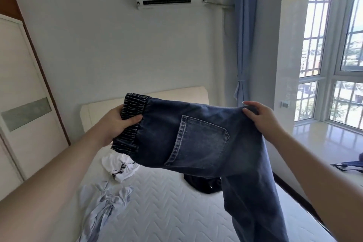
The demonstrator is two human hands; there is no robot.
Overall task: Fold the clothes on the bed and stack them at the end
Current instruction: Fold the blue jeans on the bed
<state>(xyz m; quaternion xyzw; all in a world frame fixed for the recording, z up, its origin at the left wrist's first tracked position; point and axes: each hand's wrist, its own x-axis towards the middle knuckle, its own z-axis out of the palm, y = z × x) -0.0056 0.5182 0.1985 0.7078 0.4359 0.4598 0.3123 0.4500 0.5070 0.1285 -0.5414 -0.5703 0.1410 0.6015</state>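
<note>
**Jeans held up over the bed**

The fingers [135, 119] of the left hand [115, 124] are curled shut around the gathered elastic waistband of a pair of dark blue denim jeans [204, 133], thumb on the near side. The right hand [263, 119] pinches the far edge of the same jeans, fingertips closed on the fabric at the seat. Between the two hands the seat is stretched flat, a stitched back pocket facing the camera, and the legs hang down to the lower right, above the bed.

Below them lies the white quilted mattress [167, 202]. On it rest a crumpled white T-shirt with black lettering [120, 169], a rumpled pale blue-white garment [106, 204] nearer the camera, and a black garment [202, 183] partly hidden behind the jeans. All three lie loose and unfolded, apart from one another.
</note>
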